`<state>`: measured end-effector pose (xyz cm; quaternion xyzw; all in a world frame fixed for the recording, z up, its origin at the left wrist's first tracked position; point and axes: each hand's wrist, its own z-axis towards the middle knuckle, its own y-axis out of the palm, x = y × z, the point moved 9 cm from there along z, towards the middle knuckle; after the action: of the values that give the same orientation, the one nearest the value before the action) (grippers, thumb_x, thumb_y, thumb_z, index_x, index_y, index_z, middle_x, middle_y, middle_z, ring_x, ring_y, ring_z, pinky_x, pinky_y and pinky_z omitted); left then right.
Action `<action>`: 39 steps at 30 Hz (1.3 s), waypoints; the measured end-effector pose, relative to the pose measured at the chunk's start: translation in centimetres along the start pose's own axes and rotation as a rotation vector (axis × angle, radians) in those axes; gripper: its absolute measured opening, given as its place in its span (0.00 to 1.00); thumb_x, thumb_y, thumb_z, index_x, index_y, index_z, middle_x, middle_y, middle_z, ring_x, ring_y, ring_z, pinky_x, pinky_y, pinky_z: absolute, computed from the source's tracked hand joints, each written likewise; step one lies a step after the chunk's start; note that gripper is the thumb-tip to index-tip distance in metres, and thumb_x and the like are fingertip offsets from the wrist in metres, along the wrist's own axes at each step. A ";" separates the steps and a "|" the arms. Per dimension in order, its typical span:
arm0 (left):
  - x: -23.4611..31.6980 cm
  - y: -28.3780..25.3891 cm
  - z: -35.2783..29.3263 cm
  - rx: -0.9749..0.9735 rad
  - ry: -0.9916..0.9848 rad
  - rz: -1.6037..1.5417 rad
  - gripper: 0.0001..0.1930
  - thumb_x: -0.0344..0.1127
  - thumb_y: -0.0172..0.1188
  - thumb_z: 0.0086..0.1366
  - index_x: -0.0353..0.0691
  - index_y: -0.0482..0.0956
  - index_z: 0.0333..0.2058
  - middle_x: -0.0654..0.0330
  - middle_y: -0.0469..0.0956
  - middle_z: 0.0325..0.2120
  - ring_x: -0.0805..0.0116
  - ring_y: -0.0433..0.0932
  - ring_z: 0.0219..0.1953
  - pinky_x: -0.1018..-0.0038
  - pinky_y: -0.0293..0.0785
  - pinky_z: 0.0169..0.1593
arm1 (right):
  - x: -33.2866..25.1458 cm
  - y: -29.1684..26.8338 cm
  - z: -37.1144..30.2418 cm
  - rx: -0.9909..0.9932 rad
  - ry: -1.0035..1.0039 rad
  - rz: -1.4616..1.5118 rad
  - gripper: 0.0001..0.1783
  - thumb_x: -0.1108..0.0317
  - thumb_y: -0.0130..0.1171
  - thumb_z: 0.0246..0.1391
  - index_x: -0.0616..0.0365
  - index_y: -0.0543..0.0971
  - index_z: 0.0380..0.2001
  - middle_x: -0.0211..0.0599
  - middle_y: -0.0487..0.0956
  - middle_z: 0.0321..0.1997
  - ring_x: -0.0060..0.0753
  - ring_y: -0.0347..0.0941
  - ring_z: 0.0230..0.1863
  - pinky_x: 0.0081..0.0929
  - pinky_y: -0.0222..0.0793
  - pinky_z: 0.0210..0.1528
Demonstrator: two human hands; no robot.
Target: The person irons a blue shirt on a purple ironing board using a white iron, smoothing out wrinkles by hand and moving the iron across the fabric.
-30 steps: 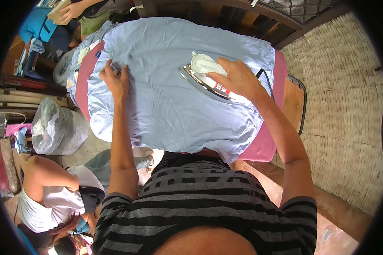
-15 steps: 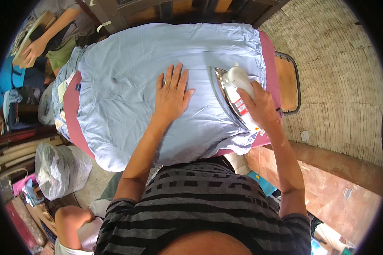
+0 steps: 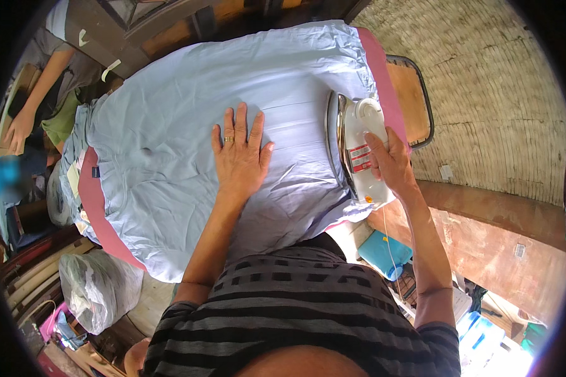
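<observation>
A light blue garment [image 3: 170, 107] lies spread over an ironing board with a maroon cover [image 3: 100, 201]. Flat on the cloth near its middle rests my left hand [image 3: 240, 154], fingers apart, a ring on one finger. My right hand [image 3: 390, 160] is wrapped round the handle of a white clothes iron [image 3: 362, 151] with a shiny metal edge. The iron lies on the garment near the board's right end; its soleplate is hidden from view. Creases run through the cloth left of and below my left hand, while the strip between hand and iron looks smoother.
A black metal frame with a wooden panel [image 3: 410, 103] juts from the board's right end. Dark wooden furniture [image 3: 188, 28] stands behind. At the far left is another person's hand [image 3: 20, 129]. A clear plastic bag [image 3: 97, 292] sits lower left, and a teal container [image 3: 385, 254] lower right.
The whole view has turned and shifted a little. The iron has swung more upright and now sits nearer the board's right end. My left hand stays flat on the cloth.
</observation>
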<state>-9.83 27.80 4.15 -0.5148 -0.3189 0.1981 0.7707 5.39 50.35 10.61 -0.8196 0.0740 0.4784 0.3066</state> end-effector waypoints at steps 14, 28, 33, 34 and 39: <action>3.3 -12.9 3.0 -0.190 0.211 -0.624 0.27 0.42 0.56 0.67 0.30 0.70 0.60 0.43 0.72 0.59 0.46 0.68 0.63 0.60 0.61 0.65 | -6.6 13.9 -3.5 -0.210 -0.167 1.000 0.23 0.58 0.47 0.65 0.60 0.61 0.57 0.42 0.70 0.45 0.33 0.66 0.52 0.34 0.66 0.53; 6.9 -7.7 3.7 -0.433 0.221 -0.487 0.34 0.24 0.59 0.58 0.32 0.57 0.63 0.42 0.78 0.44 0.47 0.80 0.45 0.61 0.77 0.46 | 1.4 -2.6 2.0 0.363 -0.502 -0.129 0.16 0.67 0.64 0.57 0.63 0.80 0.46 0.48 0.83 0.43 0.40 0.82 0.38 0.33 0.78 0.39; 8.2 -6.9 4.7 -0.411 0.079 -0.584 0.24 0.30 0.63 0.63 0.33 0.66 0.56 0.47 0.81 0.39 0.52 0.83 0.38 0.67 0.77 0.45 | 4.3 -6.4 9.1 0.413 -0.389 -0.322 0.16 0.60 0.66 0.51 0.60 0.81 0.39 0.54 0.83 0.39 0.57 0.80 0.40 0.45 0.76 0.44; 8.4 -6.9 5.0 -0.411 0.070 -0.560 0.24 0.32 0.63 0.63 0.33 0.67 0.55 0.46 0.80 0.39 0.53 0.83 0.39 0.66 0.77 0.43 | 4.5 -6.4 9.9 0.391 -0.345 -0.360 0.16 0.59 0.67 0.50 0.59 0.81 0.38 0.53 0.83 0.38 0.56 0.80 0.40 0.45 0.76 0.43; 9.5 -6.4 6.5 -0.361 0.129 -0.424 0.22 0.37 0.65 0.65 0.32 0.71 0.52 0.44 0.81 0.41 0.51 0.84 0.40 0.65 0.80 0.41 | 5.3 -6.3 12.8 0.282 -0.240 -0.362 0.13 0.57 0.67 0.50 0.55 0.82 0.31 0.42 0.83 0.31 0.46 0.81 0.36 0.41 0.75 0.39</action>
<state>-7.69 35.67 14.52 -0.5768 -0.4000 -0.0605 0.7096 1.38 63.63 4.37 -0.7059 -0.0446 0.4946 0.5050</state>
